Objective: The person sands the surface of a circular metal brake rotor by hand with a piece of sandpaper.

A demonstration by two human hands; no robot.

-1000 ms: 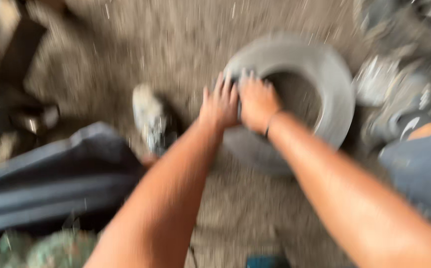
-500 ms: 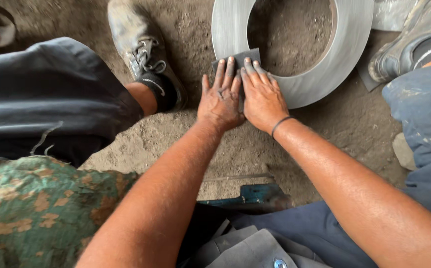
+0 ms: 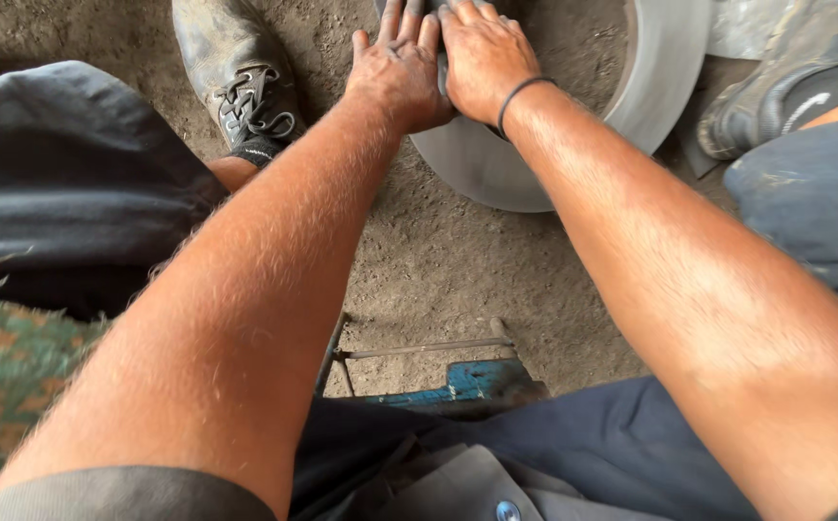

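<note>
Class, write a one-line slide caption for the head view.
Both hands, left and right, press flat on a grey metal ring lying on the dirt floor.

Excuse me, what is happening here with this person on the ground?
A seated person presses both hands side by side, left hand and right hand, flat on the near edge of a wide grey metal ring lying on the dirt floor. A small dark pad shows between the hands. A worn black shoe rests to the left.
</note>
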